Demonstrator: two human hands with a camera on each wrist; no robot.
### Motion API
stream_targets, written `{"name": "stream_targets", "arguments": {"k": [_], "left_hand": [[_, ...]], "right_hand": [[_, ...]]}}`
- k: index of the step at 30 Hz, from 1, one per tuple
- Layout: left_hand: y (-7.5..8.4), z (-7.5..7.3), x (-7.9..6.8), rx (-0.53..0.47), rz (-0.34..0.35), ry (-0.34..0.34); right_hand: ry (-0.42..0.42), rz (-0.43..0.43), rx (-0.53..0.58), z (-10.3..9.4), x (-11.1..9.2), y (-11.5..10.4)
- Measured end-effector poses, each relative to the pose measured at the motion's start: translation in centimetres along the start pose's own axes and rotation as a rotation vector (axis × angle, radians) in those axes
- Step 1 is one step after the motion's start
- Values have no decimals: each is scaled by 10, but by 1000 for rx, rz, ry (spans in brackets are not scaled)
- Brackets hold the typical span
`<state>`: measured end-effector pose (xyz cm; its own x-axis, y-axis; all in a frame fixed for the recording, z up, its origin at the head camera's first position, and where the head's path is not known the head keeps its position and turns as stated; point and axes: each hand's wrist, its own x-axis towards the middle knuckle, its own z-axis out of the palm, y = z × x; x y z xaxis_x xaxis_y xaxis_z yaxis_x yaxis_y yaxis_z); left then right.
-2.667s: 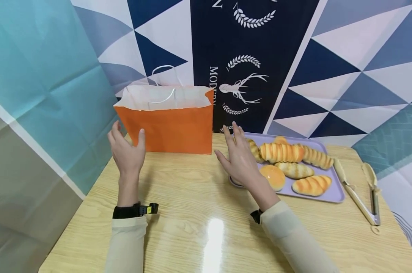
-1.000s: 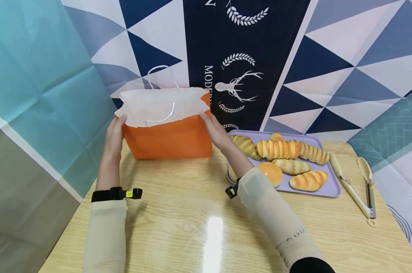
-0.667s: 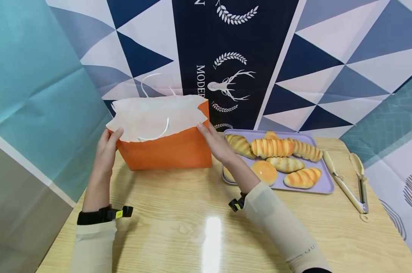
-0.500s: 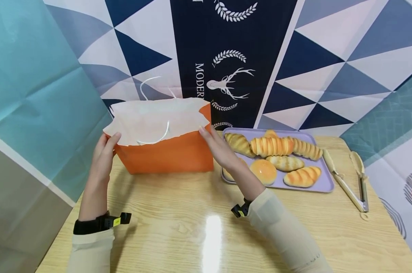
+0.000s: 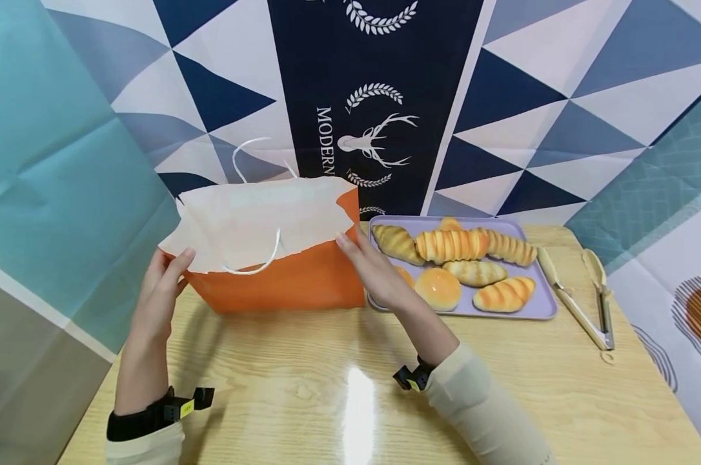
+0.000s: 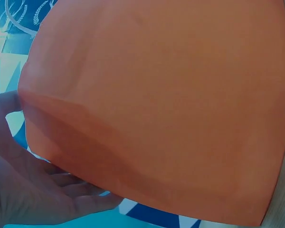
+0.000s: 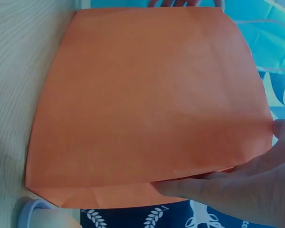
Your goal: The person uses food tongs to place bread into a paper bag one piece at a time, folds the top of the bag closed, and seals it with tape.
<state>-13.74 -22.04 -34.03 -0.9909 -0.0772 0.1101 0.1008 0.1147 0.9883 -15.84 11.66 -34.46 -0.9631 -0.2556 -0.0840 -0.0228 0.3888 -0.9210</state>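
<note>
Item: one orange paper shopping bag, left of centre in your head view, its base at the wood-grained surface; the mouth gapes toward you, showing a white interior and a wavy rim; one white cord handle droops over the front, a second cord handle stands up behind.

Your left hand, lower left of the frame: grip clamped on the bag's left end, thumb at the rim, fingers around the side; your right hand, just right of centre: grip clamped on the bag's right end, thumb on the front near the rim, fingers along the side fold in the right wrist view; a black wristband sits on your left wrist.

To the right of the frame: one lilac tray, bearing a glossy round bun, a second bun partly hidden by your right hand, and ridged and oval bread rolls; beside the tray, one pair of tongs, arms spread, hinge toward the lower right.

Upper frame: a patterned backdrop, navy, white and grey-blue, printed with a stag's head and leaf sprays.
</note>
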Motion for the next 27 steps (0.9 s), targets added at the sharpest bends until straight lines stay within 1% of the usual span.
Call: {"name": "stream_targets", "arguments": {"k": [5, 12, 18, 23, 27], "left_hand": [[0, -1, -6, 8, 16, -10], [1, 0, -15, 22, 69, -76], [2, 1, -18, 62, 107, -105], [2, -1, -20, 59, 94, -110], [2, -3, -20, 64, 55, -101]], "right_hand": [[-24, 10, -5, -2, -7, -1], [-31, -8, 42, -5, -17, 2], [-40, -11, 68, -8, -21, 3], [-45, -12, 79, -9, -22, 5], [-48, -20, 80, -11, -22, 7]]}}
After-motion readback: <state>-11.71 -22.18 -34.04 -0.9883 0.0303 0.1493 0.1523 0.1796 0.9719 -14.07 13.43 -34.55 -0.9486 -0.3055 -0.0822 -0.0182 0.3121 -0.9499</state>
